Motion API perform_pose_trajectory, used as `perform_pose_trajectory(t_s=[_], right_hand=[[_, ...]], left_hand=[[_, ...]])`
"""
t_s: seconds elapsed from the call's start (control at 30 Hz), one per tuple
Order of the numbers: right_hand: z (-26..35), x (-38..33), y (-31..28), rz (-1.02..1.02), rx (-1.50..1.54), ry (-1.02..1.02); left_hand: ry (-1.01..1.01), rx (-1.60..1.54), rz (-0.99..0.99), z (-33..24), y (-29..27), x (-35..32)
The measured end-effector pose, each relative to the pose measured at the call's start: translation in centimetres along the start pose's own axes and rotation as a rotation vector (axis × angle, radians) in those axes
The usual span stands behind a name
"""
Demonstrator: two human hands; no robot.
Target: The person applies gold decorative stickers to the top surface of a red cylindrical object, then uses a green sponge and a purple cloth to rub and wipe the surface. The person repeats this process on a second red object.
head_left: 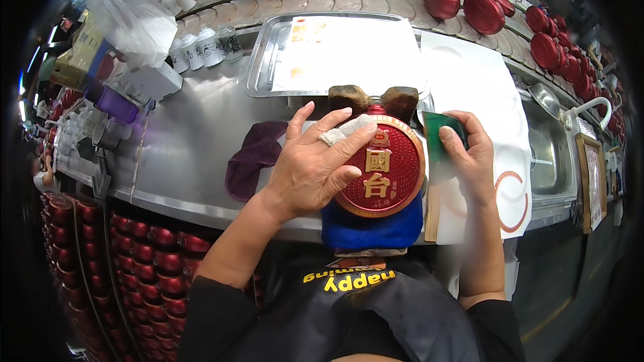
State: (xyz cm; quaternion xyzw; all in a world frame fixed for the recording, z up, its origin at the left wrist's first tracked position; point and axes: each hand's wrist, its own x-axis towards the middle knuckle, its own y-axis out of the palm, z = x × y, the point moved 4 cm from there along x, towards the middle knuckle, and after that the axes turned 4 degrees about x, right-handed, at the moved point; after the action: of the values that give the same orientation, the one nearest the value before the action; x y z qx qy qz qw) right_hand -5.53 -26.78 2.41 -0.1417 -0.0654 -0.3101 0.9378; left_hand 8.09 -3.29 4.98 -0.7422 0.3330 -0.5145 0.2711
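Our left hand (315,164) lies spread flat on the red bottle (386,167), pressing it onto the blue pad (372,228); our right hand (469,157) grips a green card (436,135) just beside it.

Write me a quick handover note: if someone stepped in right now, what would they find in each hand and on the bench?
Left hand: pressed flat on the round red bottle, one finger bandaged.
Right hand: holding a green card beside the bottle.
The bottle lies on a blue pad at the metal counter's front edge, with a purple cloth to its left.
Done and left: cannot tell from this view.
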Motion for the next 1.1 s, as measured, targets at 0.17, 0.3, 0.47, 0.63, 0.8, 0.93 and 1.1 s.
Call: perform_pose_trajectory(t_s=[0.17, 0.3, 0.47, 0.63, 0.8, 0.93, 1.1], right_hand=[[2.3, -0.3, -0.5, -0.04, -0.045, -0.003], [1.8, -4.7, 0.8, 0.03, 0.123, 0.031], [-2.8, -8.2, -0.4, -0.232, 0.222, 0.013], [-3.7, -8.2, 0.3, -0.105, 0.206, 0.019], [3.4, -10.3, 2.4, -0.004, -0.463, -0.889], [6.8, -9.3, 5.0, 0.444, -0.631, -0.805], [9.7, -3.9, 9.5, 0.678, -0.703, -0.793]], left_hand=[[-0.135, -0.07, -0.104, -0.4, 0.3, -2.5], [-0.217, -0.156, -0.197, -1.2, 1.4, -5.3], [-0.222, -0.256, -0.236, -1.5, 3.5, -7.0], [-0.225, -0.3, -0.177, -1.8, 4.5, -8.4], [-0.406, -0.306, -0.051, -1.9, 5.6, -10.0], [-0.465, -0.385, -0.038, -1.8, 6.3, -10.3], [-0.393, -0.435, -0.138, -1.9, 6.1, -10.1]])
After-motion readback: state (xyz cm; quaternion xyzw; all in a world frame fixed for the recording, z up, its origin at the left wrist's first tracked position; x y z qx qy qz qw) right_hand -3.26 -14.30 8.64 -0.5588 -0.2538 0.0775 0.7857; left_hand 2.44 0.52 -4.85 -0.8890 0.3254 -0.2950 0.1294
